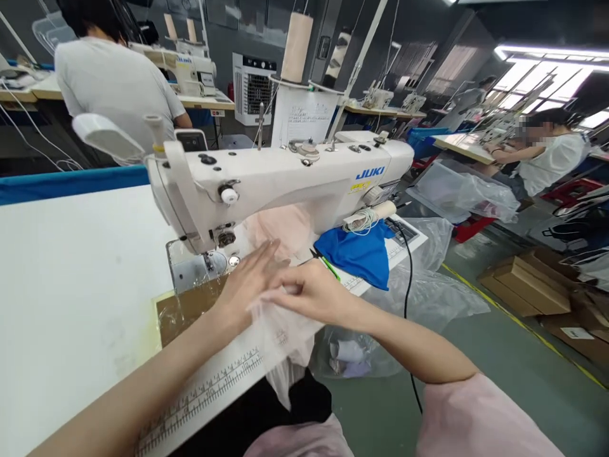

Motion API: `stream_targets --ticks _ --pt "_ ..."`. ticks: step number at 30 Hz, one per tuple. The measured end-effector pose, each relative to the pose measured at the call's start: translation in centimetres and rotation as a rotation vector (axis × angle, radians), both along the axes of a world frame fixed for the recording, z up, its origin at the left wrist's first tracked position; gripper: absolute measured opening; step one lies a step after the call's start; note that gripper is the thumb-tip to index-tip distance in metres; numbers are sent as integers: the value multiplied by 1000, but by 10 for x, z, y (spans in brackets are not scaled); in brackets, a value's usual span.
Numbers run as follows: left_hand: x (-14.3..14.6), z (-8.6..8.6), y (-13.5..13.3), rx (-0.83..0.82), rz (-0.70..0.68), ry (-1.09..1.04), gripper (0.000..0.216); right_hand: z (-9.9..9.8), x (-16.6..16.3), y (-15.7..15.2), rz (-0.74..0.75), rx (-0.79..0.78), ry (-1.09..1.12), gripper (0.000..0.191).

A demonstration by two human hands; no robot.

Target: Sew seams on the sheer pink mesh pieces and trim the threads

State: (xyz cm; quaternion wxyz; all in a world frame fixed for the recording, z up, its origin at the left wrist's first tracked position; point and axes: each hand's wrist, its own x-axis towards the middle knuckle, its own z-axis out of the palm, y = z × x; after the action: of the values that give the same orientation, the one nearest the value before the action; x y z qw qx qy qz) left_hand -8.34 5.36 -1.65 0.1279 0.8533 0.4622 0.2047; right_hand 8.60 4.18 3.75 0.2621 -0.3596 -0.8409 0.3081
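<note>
A thin, pale pink fabric (285,230) is bunched under the arm of a white JUKI sewing machine (285,171), and more sheer fabric (283,333) hangs over the table's front edge. My left hand (250,279) lies with outstretched fingers on the work beside the needle area, to the right of the machine's head. Close against it, my right hand (311,292) pinches the sheer fabric between thumb and fingers. Behind the right hand are green-handled snips (330,268), partly covered by a blue cloth (359,251).
A thread cone (297,47) stands behind the machine, and a smaller cone (383,211) lies at its right end. A black cable (410,285) hangs off the table. Clear plastic bags (428,298) and cardboard boxes (528,285) are at right. Other people sit at machines nearby.
</note>
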Motion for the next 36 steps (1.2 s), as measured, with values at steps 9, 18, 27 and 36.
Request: stream_targets --ticks 9,18,27,36 --pt "-29 18 -90 -727 316 -904 60 -18 -34 6 27 -516 251 44" --pt "-73 36 -105 -955 414 -786 35 -34 -17 -9 259 -863 98 29" --pt "-96 28 -75 -921 288 -517 43 -45 -40 33 378 -619 161 16" --pt "-107 29 -53 -900 389 -522 35 -45 -71 70 453 -899 2 23"
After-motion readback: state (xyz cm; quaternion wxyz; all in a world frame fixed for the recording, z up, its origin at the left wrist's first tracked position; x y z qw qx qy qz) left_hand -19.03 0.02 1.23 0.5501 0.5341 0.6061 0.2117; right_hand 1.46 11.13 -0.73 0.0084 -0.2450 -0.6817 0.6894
